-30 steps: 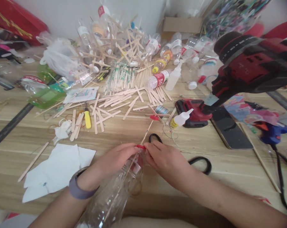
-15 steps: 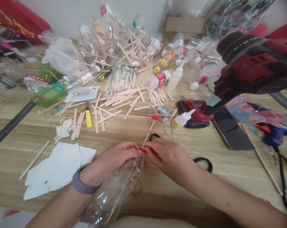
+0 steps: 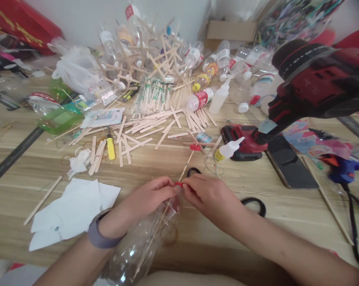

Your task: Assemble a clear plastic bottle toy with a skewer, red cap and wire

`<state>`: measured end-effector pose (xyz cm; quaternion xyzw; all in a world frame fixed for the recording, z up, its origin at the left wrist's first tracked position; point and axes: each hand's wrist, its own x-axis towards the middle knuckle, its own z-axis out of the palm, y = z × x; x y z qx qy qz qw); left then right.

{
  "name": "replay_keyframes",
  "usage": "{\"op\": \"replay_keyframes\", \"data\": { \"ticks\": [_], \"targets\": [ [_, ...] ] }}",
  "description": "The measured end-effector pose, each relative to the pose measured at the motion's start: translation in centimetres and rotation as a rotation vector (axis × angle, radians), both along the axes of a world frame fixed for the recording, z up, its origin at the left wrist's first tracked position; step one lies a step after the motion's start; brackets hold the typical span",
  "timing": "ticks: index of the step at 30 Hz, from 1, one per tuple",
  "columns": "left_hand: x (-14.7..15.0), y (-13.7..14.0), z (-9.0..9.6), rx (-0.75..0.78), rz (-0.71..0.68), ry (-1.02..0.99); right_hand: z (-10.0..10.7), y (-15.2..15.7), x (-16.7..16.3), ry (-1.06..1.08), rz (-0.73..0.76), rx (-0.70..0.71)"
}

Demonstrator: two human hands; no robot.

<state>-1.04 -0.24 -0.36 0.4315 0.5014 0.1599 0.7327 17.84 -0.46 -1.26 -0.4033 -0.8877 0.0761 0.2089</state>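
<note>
A clear plastic bottle (image 3: 137, 234) lies slanted toward me at the table's front edge, its neck pointing away. My left hand (image 3: 152, 194) is closed around the neck. At the mouth sits a red cap (image 3: 178, 184), pinched by the fingers of my right hand (image 3: 209, 194). Through the cap runs a thin wooden stick (image 3: 186, 165), reaching down inside the bottle. Its far end carries a red piece (image 3: 195, 147) with crossed flat sticks. Black-handled scissors (image 3: 254, 204) lie partly under my right hand and forearm.
Craft sticks (image 3: 149, 123) and several bottles (image 3: 201, 99) fill the back. To the right stand a red power drill (image 3: 319, 79), a small glue bottle (image 3: 229, 149) and a phone (image 3: 290, 163); a blue glue gun (image 3: 346, 169) is farther right. White paper (image 3: 69, 210) lies left, near a yellow screwdriver (image 3: 110, 147).
The red cap has gone from tilted to lying flatter across the bottle mouth. Both hands have shifted only slightly, and the stick has stayed in place.
</note>
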Motion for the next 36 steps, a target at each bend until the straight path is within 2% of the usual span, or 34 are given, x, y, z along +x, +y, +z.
{"op": "replay_keyframes", "data": {
  "ticks": [2,7,11,14,17,19,22,26,28,31,36],
  "targets": [
    [0.1,0.1,0.2,-0.002,0.013,0.013,0.0,0.1,0.0,0.017,-0.012,-0.019],
    [0.0,0.2,0.7,0.024,-0.008,0.057,0.0,0.1,-0.1,-0.002,0.008,0.052],
    [-0.3,0.2,1.3,0.073,-0.035,0.058,0.4,0.1,-0.1,0.027,-0.008,0.03],
    [-0.4,0.2,2.2,0.039,-0.083,-0.011,0.8,0.3,-0.1,0.031,0.001,0.027],
    [-0.3,0.3,2.8,0.04,-0.138,-0.047,0.9,0.5,0.0,0.04,0.039,-0.046],
    [-0.2,0.3,2.8,0.106,-0.108,0.023,0.7,0.7,-0.1,0.032,0.013,-0.076],
    [-0.3,0.3,2.4,0.168,-0.03,0.102,0.4,0.9,-0.2,-0.003,-0.034,-0.028],
    [-0.8,0.4,2.1,0.007,-0.1,-0.145,0.4,1.0,-0.2,-0.013,0.024,0.07],
    [-0.9,0.5,2.0,-0.051,-0.088,-0.188,0.5,1.1,-0.1,-0.011,0.032,0.083],
    [-0.8,0.6,1.9,0.013,-0.013,-0.185,0.8,1.3,-0.2,0.036,0.004,-0.009],
    [-0.3,0.4,1.8,0.079,-0.01,-0.168,1.6,1.4,-0.8,0.167,-0.12,-0.204]
  ]
}}
